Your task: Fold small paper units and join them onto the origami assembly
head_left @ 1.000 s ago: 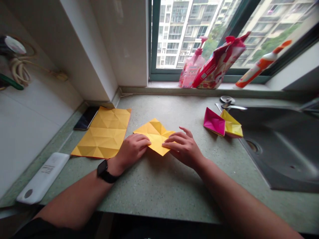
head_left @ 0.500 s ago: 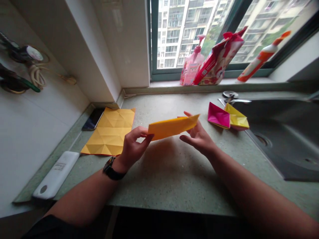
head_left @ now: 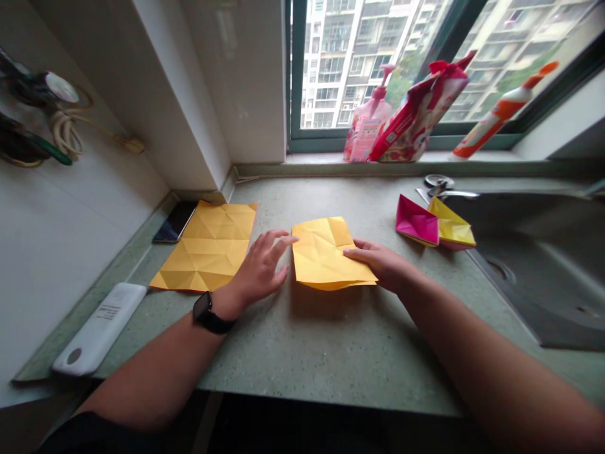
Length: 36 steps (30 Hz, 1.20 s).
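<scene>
A folded sheet of yellow-orange paper [head_left: 321, 255], creased across its face, is held just over the counter in front of me. My right hand [head_left: 380, 261] grips its right edge, thumb on top and the other fingers underneath. At the paper's left edge is my left hand [head_left: 262, 268], fingers apart, a fingertip at or just touching the upper left corner. Left of that hand lies another creased yellow sheet [head_left: 208, 246], spread flat. Off to the right stand a magenta folded paper piece [head_left: 416, 221] and a yellow one [head_left: 454, 224], touching each other.
A dark phone [head_left: 174, 222] lies beside the flat sheet, and a white power bank [head_left: 100, 328] near the counter's left edge. The sink [head_left: 558, 265] is at right. On the sill stand a pink pump bottle [head_left: 366, 129], a red bag [head_left: 418, 120] and an orange-white bottle [head_left: 496, 116].
The folded paper has tipped from nearly edge-on to showing its broad face and is lower. My left hand has loosened its pinch; my right hand has closed on the right edge.
</scene>
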### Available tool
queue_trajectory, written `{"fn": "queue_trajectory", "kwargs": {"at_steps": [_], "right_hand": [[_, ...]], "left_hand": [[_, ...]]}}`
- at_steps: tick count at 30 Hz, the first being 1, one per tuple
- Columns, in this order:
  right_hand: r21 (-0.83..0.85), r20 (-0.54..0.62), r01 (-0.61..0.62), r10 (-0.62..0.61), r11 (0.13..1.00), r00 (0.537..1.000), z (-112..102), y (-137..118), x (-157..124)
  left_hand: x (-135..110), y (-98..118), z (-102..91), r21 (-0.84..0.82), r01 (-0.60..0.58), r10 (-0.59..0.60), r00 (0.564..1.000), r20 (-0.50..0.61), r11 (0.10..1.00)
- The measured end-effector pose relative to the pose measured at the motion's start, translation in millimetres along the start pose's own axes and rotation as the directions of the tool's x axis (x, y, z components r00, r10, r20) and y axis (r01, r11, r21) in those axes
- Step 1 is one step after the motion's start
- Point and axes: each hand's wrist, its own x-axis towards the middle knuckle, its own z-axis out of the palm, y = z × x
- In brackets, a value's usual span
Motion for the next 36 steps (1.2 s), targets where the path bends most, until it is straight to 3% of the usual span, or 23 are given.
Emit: {"fn": "queue_trajectory", "kwargs": {"at_steps": [2,5,6,8,10,12,15,19,23,25,28,32,36], "right_hand": [[-0.055,0.051,0.000,0.003,0.998,0.999,-6.5,1.2,1.3],[-0.246,-0.012,0.068,-0.074,0.967,0.997,-18.9,6.4,3.7],[-0.354,-0.090,0.114,-0.155,0.928,0.984,-23.5,8.3,4.4],[-0.590,-0.182,0.241,-0.417,0.770,0.890,-31.6,10.6,4.8],[-0.758,-0.048,0.366,-0.606,0.540,0.794,-36.2,10.7,3.7],[-0.812,0.167,0.471,-0.635,0.346,0.754,-36.2,9.9,2.4],[-0.790,0.338,0.569,-0.611,0.229,0.716,-30.9,9.1,3.2],[-0.737,0.380,0.628,-0.616,0.248,0.689,-26.2,7.7,6.6],[-0.775,0.377,0.591,-0.587,0.223,0.716,-30.3,5.0,6.0],[-0.791,0.368,0.570,-0.570,0.225,0.735,-32.1,5.2,5.1],[-0.784,0.326,0.546,-0.553,0.294,0.767,-29.3,8.6,4.1],[-0.831,0.157,0.394,-0.514,0.392,0.843,-17.3,17.2,3.7],[-0.866,0.010,0.282,-0.550,0.413,0.835,-7.3,25.8,5.1]], "left_hand": [[-1.0,0.6,0.8,0.046,-0.123,0.117,0.985,0.124,0.991],[-0.9,-1.0,4.5,-0.006,-0.126,0.125,0.978,0.164,0.992],[-0.6,-2.2,5.5,-0.028,-0.096,0.099,0.984,0.149,0.995],[0.2,-5.0,6.2,-0.071,-0.021,0.027,0.995,0.092,0.997],[0.8,-7.2,5.6,-0.105,0.044,-0.041,0.999,0.029,0.993],[1.1,-7.9,4.7,-0.122,0.085,-0.085,0.996,0.001,0.989],[0.5,-6.9,4.7,-0.120,0.114,-0.111,0.993,0.032,0.986],[-1.3,-8.2,4.2,-0.108,0.078,-0.068,0.993,0.096,0.991],[-1.4,-12.5,0.6,-0.074,-0.015,0.030,0.976,0.214,0.997],[-0.8,-12.2,0.0,-0.053,-0.010,0.022,0.971,0.240,0.999],[-0.6,-8.3,3.5,-0.041,0.123,-0.115,0.981,0.159,0.992],[-2.4,-5.0,12.4,-0.020,0.307,-0.306,0.950,0.064,0.951],[-2.5,-7.6,20.4,0.140,0.271,-0.269,0.963,-0.032,0.952]]}}
